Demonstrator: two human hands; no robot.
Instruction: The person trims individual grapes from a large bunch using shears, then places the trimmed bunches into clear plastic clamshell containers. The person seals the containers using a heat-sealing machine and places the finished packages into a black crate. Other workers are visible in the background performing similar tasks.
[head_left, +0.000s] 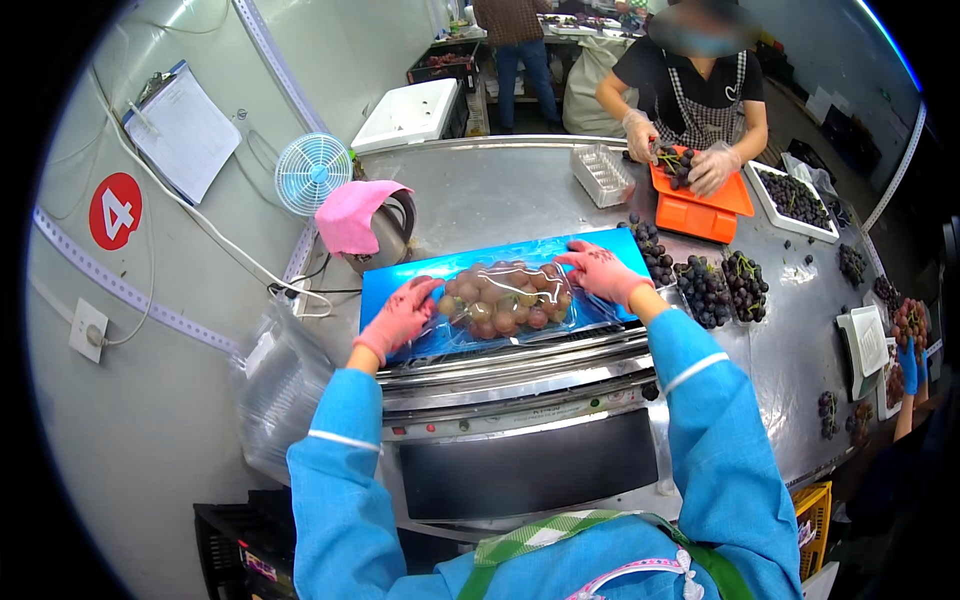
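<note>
A bunch of pale red and green grapes (503,300) lies under clear plastic film (520,272) on a blue sheet (470,258) atop a metal wrapping machine (510,385). My left hand (403,315), in a pink glove, pinches the film at the pack's left end. At the far right corner my right hand (603,272), gloved alike, has its fingers bent onto the film edge. Both thumbs are partly hidden. Shiny creases run over the grapes.
Left of the machine stand a kettle (395,230) under a pink cloth (352,217) and a fan (313,174). Dark grapes (703,290) lie to the right. Across the table, a gloved person holds grapes over an orange scale (697,212). Another blue-gloved hand (910,368) is at far right.
</note>
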